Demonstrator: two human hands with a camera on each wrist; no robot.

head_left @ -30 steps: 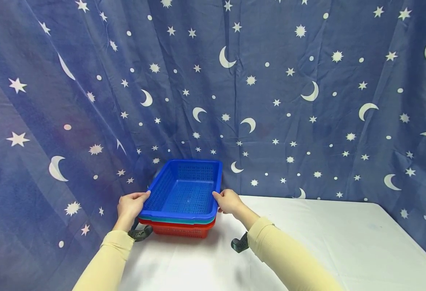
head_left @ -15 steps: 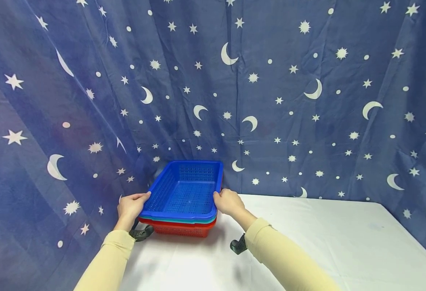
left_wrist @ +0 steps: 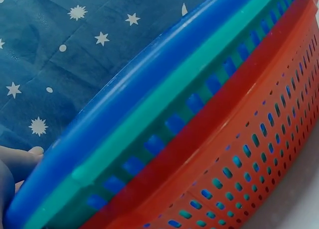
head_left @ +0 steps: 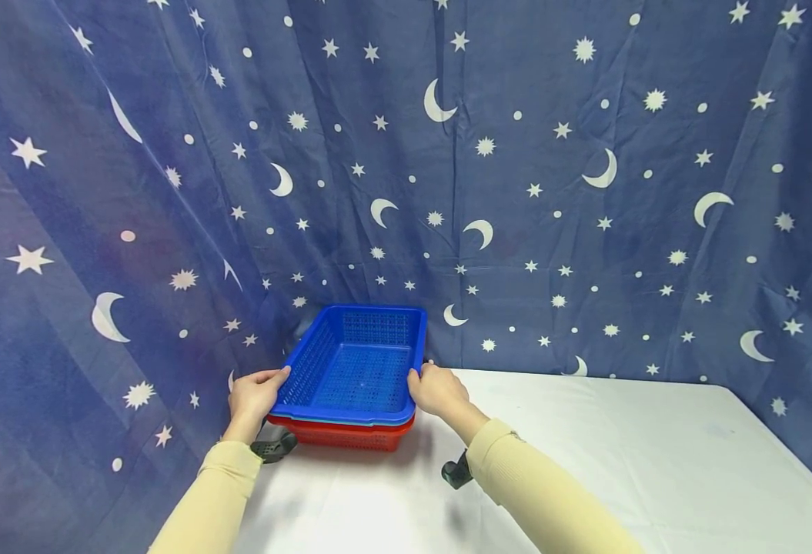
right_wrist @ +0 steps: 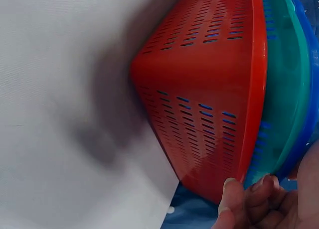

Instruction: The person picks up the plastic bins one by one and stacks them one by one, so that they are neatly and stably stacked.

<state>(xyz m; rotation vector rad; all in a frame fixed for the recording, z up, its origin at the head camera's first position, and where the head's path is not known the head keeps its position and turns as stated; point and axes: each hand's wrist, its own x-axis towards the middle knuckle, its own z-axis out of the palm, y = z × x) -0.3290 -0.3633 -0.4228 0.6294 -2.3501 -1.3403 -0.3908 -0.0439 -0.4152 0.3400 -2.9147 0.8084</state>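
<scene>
Three perforated plastic baskets are nested in a stack at the back left of the table. The blue basket (head_left: 339,413) is uppermost, with nothing inside it. Below its rim shows the teal basket (left_wrist: 169,92), and the red basket (head_left: 350,437) is at the bottom on the white cloth. My left hand (head_left: 253,394) grips the blue basket's left rim, thumb on top. On the opposite side, my right hand (head_left: 439,390) holds the right rim. In the right wrist view its curled fingers (right_wrist: 233,196) reach under the blue and teal rims, fingertips right at the red rim.
A dark blue curtain (head_left: 551,231) with white stars and moons hangs behind and along the left, close to the stack. The white-covered table (head_left: 620,446) stretches off to the right. Dark wrist devices (head_left: 275,446) are strapped to both wrists.
The teal strip visible below the blue rim has narrowed, so the upper baskets sit a little lower in the red one. My right hand's fingers have shifted slightly; both hands keep their hold.
</scene>
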